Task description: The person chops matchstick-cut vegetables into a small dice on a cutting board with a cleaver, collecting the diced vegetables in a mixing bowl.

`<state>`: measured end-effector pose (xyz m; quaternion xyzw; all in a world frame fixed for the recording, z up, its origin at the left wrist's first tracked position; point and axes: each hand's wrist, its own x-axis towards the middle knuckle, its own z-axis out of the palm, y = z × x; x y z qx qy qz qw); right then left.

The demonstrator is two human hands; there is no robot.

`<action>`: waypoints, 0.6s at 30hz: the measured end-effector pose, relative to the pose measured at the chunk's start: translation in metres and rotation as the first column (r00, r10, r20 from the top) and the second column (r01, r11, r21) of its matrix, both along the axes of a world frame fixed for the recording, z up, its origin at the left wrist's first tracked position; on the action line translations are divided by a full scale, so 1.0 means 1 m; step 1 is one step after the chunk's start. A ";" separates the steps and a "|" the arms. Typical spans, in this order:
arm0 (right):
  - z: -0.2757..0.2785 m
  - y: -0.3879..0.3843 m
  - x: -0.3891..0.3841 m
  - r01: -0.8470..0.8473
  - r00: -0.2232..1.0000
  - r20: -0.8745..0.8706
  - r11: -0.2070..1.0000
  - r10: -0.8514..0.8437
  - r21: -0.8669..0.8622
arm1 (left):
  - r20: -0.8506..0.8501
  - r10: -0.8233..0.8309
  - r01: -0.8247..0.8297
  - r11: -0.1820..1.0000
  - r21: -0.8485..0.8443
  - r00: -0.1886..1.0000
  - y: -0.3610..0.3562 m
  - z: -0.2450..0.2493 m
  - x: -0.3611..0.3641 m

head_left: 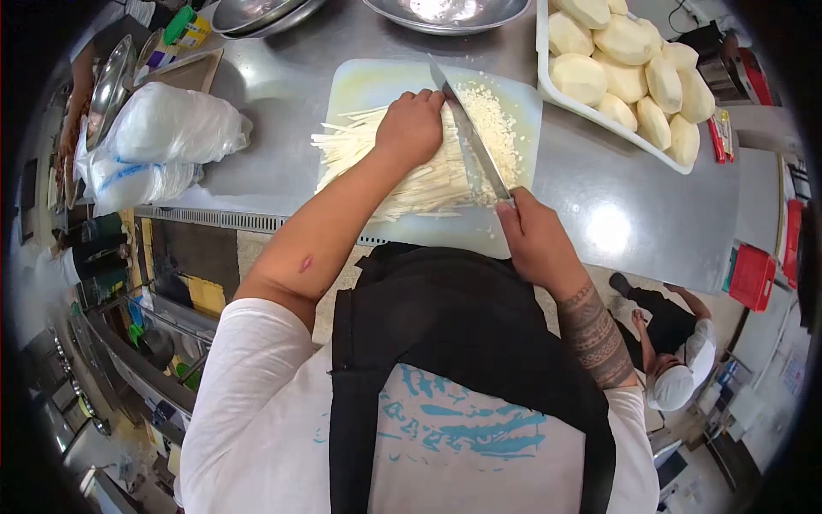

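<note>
— Where are the strips (pixel 428 184) found?
— They are pinned to the board (pixel 364 86) under the left hand (pixel 413 127), which is curled over them, knuckles beside the blade.
— And the knife (pixel 469 137)?
— Its handle is gripped tight in the closed right hand (pixel 535 240); the blade is laid across the strips, just right of the left hand. Diced bits (pixel 497 116) are heaped beyond it. A tray (pixel 543 51) of potatoes (pixel 621 60) is seen farther right on the table (pixel 282 94).

Bright overhead light, hot glare spots on the steel bench (pixel 610 230) and bowl (pixel 449 10), heavy fisheye warp with dark vignetted corners, edges soft.
</note>
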<state>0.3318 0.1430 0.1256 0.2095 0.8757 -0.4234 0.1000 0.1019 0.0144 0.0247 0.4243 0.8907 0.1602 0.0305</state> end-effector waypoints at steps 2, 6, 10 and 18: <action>-0.029 0.002 -0.015 0.005 0.999 -0.054 0.999 -0.003 0.033 | 0.037 -0.015 0.017 0.999 -0.052 0.999 0.001 0.003 0.001; 0.006 0.009 -0.020 0.002 0.999 -0.034 0.999 -0.003 -0.040 | 0.016 -0.015 0.016 0.997 -0.071 1.000 -0.002 0.001 0.001; -0.018 0.002 -0.016 0.007 1.000 -0.027 0.999 -0.008 -0.032 | 0.009 -0.004 0.004 1.000 -0.001 1.000 0.000 -0.004 -0.001; -0.013 -0.001 -0.024 0.000 0.999 -0.035 1.000 0.001 0.006 | 0.040 0.014 -0.016 0.999 0.032 0.999 0.001 -0.005 -0.001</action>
